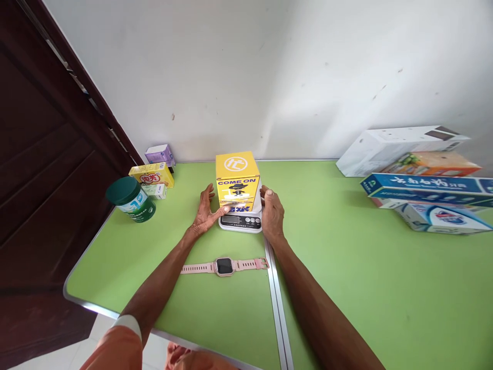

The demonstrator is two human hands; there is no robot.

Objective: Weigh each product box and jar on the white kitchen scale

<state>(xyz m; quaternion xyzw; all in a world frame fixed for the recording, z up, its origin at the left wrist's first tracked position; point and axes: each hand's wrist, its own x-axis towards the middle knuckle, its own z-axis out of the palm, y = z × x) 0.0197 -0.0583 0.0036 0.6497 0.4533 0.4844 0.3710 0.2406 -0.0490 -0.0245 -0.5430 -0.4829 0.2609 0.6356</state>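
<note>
A yellow cardboard box (235, 180) printed "COME ON" stands upright on a white kitchen scale (241, 228). The scale's display shows no reading I can make out. My left hand (205, 213) is at the box's left, fingers spread, thumb reaching to the box's lower front corner by the scale. On the other side my right hand (272, 215) rests beside the scale, fingers loosely bent and partly hidden, nothing visible in them. Nearer to me, a pink smartwatch (224, 266) lies flat with its strap stretched out.
At the left are a green jar (131, 199), a yellow box (152, 176), a small white-green box (155, 191) and a purple pack (159, 154). On the right, several boxes are stacked, among them a blue toothpaste box (427, 189). A metal seam (278, 308) splits the green table.
</note>
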